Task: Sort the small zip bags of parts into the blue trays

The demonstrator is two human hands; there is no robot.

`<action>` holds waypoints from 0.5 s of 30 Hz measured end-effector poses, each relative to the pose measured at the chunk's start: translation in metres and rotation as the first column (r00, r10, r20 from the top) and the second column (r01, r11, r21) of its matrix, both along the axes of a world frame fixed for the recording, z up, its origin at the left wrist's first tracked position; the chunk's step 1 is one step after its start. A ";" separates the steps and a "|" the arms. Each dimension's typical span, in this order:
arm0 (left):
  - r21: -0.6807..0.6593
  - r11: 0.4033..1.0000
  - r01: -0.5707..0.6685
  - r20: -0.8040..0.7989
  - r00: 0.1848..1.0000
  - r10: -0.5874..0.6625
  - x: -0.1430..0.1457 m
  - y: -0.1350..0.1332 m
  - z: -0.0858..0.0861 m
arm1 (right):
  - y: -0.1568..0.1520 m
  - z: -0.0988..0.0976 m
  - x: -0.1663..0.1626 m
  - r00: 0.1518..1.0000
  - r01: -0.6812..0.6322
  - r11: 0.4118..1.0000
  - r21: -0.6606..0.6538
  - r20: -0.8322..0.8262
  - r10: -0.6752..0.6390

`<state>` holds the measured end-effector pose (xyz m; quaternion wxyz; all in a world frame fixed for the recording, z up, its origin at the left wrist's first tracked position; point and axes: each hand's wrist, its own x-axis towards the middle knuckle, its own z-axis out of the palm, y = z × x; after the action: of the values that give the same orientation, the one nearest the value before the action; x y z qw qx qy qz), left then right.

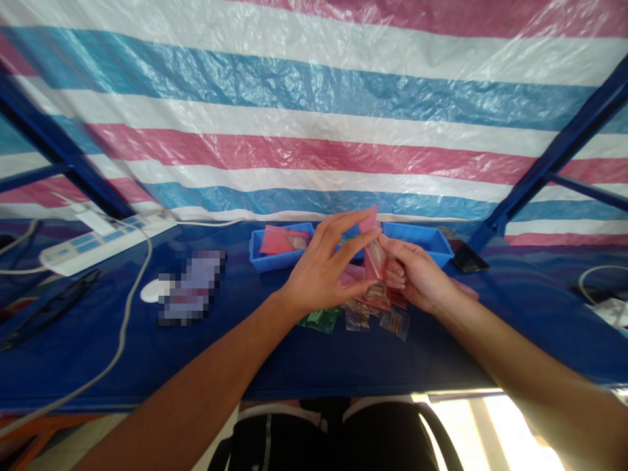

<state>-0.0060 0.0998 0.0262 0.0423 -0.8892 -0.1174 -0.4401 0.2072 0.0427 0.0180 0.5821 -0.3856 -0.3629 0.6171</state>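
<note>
Both of my hands hold a small pink plastic bag (375, 258) upright above the desk. My left hand (321, 265) has its fingers on the bag's upper edge and its thumb near the lower end. On the bag's right side, my right hand (409, 268) pinches it, the other fingers curled. What the bag contains is too blurred to make out. Below the hands lie more pink bags (380, 299), a green bag (320, 320) and clear bags (395, 322) with small brass-coloured pieces. Part of this pile is hidden by my hands.
Behind my hands stand blue trays; the left tray (267, 263) contains a pink packet (277, 241). A dark phone (468, 255) lies right of the right tray (432, 239). To the left are a power strip (108, 242), a white cable (130, 307), a round white object (156, 290) and dark glasses (53, 307).
</note>
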 end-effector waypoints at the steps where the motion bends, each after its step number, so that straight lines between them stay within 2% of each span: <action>1: -0.006 1.000 -0.012 -0.005 1.000 0.012 0.000 0.000 0.000 | 0.000 0.000 -0.001 1.000 0.000 1.000 -0.004 -0.001 0.000; 6: -0.011 0.999 -0.052 0.014 0.999 0.052 -0.002 0.003 -0.002 | -0.001 0.003 -0.002 1.000 0.014 1.000 -0.021 0.022 -0.014; 15: 0.006 1.000 0.016 0.037 0.999 -0.017 -0.003 0.004 -0.001 | -0.003 0.005 -0.002 0.996 0.055 0.998 0.001 0.064 -0.055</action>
<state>-0.0093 0.1036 0.0249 0.0392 -0.8818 -0.1095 -0.4571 0.2052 0.0399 0.0227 0.5869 -0.4152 -0.3702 0.5882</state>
